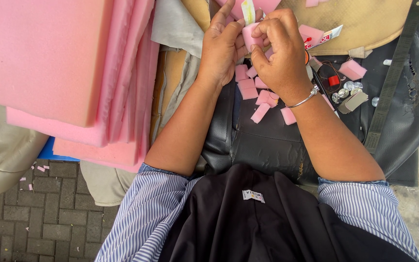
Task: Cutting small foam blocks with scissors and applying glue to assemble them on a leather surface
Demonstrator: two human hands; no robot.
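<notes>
Big stack of pink foam sheets [49,63] fills the nine o'clock side, sagging off its edge. Dead centre, a black vinyl seat cover [267,140] spreads as the work surface. Up at twelve o'clock both hands meet: left hand [221,48] with thumb and fingers closed against a small pink foam block [249,35], right hand [280,51] curled over, fingertips pinching that same block. Cut foam bits [258,94] lie scattered just below. At two o'clock, shiny studs [346,90] and a red-capped tube [328,77]. Risk, I'd say: a squeezed block springs free among the bits, or an elbow nudges studs off.
</notes>
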